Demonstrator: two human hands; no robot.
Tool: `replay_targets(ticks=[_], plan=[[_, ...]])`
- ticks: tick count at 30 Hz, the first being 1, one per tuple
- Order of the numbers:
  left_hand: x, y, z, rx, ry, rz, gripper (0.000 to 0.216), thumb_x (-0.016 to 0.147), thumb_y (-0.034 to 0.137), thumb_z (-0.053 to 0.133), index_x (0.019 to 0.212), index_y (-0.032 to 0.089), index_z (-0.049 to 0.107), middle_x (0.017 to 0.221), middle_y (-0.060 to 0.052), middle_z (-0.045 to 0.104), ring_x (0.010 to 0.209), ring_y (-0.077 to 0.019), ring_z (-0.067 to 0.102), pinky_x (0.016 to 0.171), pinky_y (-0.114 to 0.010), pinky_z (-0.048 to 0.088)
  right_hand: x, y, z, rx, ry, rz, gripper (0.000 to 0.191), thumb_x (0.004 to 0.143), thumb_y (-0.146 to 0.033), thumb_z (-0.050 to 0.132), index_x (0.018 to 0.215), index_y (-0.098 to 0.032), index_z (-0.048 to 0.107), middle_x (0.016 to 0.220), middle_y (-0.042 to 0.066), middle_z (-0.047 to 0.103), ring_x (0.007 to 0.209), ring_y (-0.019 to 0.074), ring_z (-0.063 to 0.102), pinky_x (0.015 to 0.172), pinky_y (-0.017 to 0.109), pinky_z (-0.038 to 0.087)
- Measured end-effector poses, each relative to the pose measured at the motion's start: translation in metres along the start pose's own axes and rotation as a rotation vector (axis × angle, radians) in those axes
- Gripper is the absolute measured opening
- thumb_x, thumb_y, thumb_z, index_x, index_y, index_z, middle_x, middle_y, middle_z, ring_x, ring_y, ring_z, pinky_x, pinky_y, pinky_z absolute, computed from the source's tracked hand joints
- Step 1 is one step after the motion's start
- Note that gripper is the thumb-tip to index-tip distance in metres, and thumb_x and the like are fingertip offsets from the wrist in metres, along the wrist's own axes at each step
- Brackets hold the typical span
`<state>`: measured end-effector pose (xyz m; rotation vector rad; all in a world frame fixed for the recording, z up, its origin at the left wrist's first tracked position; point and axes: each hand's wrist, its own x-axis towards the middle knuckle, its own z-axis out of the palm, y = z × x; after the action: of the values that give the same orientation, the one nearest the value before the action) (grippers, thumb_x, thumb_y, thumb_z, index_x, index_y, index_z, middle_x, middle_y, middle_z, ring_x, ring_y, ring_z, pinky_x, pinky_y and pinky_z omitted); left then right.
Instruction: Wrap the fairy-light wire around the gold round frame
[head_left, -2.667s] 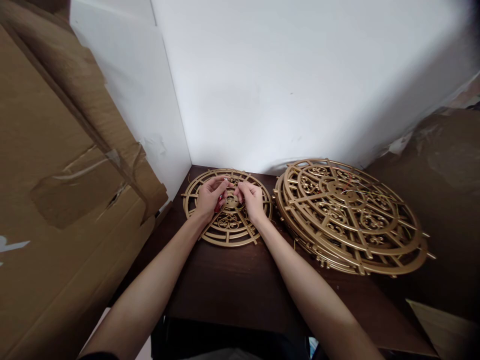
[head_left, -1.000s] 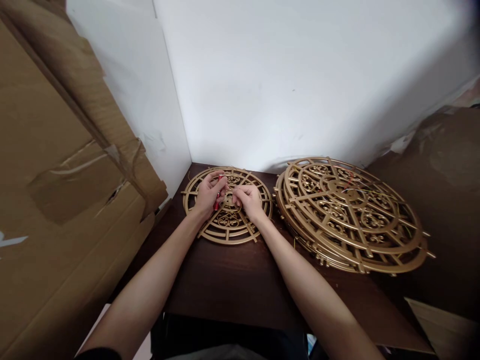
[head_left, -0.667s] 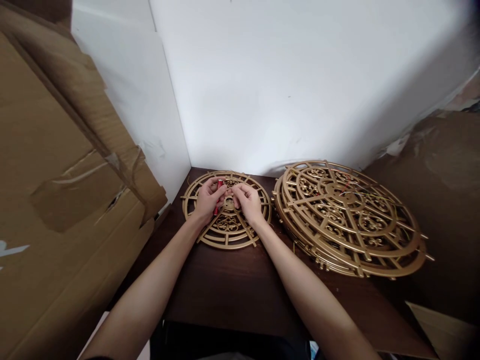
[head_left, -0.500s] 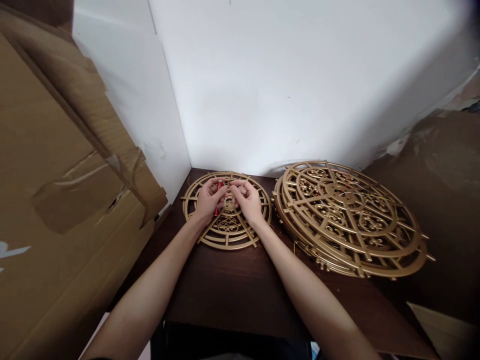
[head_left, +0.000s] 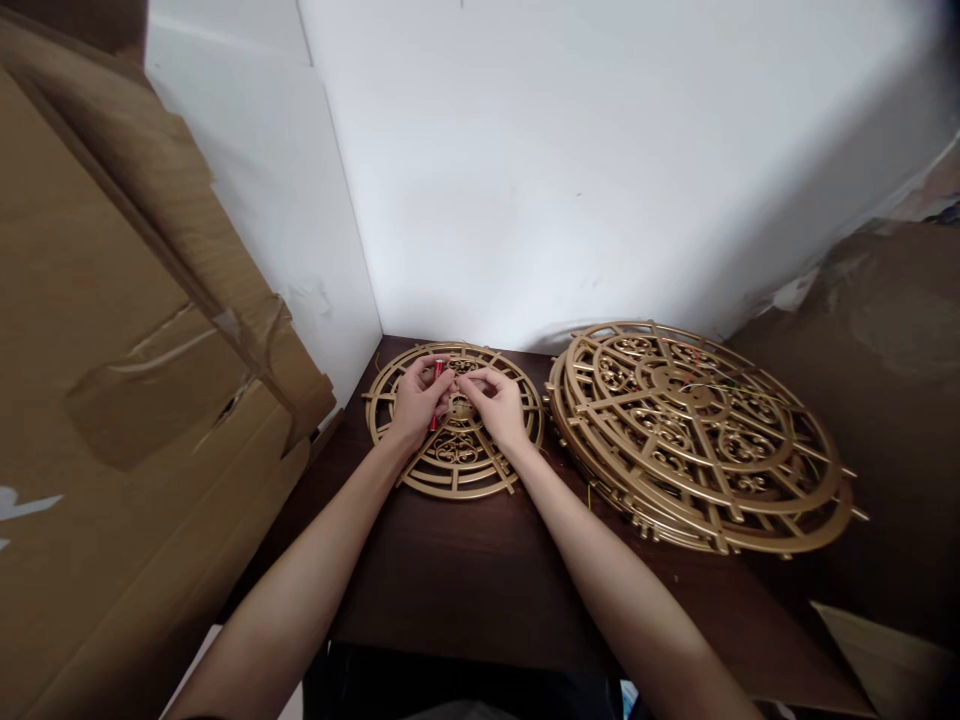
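A round gold openwork panel [head_left: 454, 493] with scroll ornaments lies flat on the dark brown table. Over its middle, my left hand [head_left: 417, 400] is closed around a slim red stick-like tool [head_left: 433, 422]; its shiny end sticks out above the fingers and its lower end below the palm. My right hand [head_left: 498, 402] faces it a little to the right, thumb and forefinger pinched close to the left fingertips. Whatever lies in that pinch is too small to make out. Both hands partly cover the panel's centre.
Several similar gold panels [head_left: 705, 450] are stacked, tilted, on the right, with thin red and yellow wires on top. A white wall [head_left: 570, 200] rises behind the table [head_left: 465, 560]. Cardboard boxes stand at the left [head_left: 135, 400] and right [head_left: 892, 400].
My right fingers have shifted slightly and pinch more closely by the left fingertips. The left hand still holds the red tool in about the same place.
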<state>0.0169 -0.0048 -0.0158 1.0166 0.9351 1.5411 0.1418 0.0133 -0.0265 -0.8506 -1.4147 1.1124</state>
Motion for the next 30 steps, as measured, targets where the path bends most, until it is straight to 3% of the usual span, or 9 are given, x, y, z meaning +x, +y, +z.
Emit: replay_targets(ticks=[9, 20, 25, 30], plan=[[-0.0024, 0.0006, 0.0039, 0.034, 0.015, 0.046, 0.036, 0.067, 0.024, 0.075, 0.098, 0.015, 0.058, 0.073, 0.003, 0.054, 0.044, -0.0015, 0.039, 0.035, -0.014, 0.029, 0.0032, 0.0078, -0.0021, 0.041, 0.044, 0.021, 0.022, 0.073, -0.039, 0.066, 0.076, -0.016, 0.066, 0.06, -0.002, 0.059, 0.052, 0.0098, 0.046, 0.051, 0.022, 0.035], [-0.0019, -0.0011, 0.0022, 0.029, 0.016, 0.048, 0.037, 0.066, 0.023, 0.076, 0.098, 0.016, 0.058, 0.076, 0.002, 0.057, 0.045, -0.002, 0.039, 0.035, -0.014, 0.027, 0.0029, 0.0066, -0.0007, 0.036, 0.038, 0.008, 0.026, 0.074, -0.043, 0.066, 0.074, -0.017, 0.065, 0.057, -0.003, 0.057, 0.05, 0.01, 0.046, 0.05, 0.023, 0.036], [-0.0014, -0.002, 0.0019, 0.013, 0.029, 0.052, 0.035, 0.065, 0.022, 0.076, 0.095, 0.016, 0.058, 0.075, 0.002, 0.054, 0.045, -0.0017, 0.037, 0.035, -0.014, 0.025, 0.0009, 0.0045, -0.0003, -0.055, 0.051, -0.036, 0.024, 0.081, -0.038, 0.059, 0.074, -0.017, 0.067, 0.065, 0.0, 0.063, 0.054, 0.0118, 0.05, 0.052, 0.024, 0.039], [-0.001, -0.0028, 0.002, 0.042, 0.045, 0.056, 0.036, 0.065, 0.022, 0.075, 0.096, 0.016, 0.058, 0.076, 0.002, 0.054, 0.046, -0.0024, 0.037, 0.035, -0.014, 0.025, -0.0031, 0.0006, 0.0001, -0.353, 0.176, -0.245, 0.021, 0.087, -0.028, 0.053, 0.091, -0.019, 0.072, 0.084, 0.004, 0.067, 0.073, 0.0161, 0.059, 0.069, 0.028, 0.046]])
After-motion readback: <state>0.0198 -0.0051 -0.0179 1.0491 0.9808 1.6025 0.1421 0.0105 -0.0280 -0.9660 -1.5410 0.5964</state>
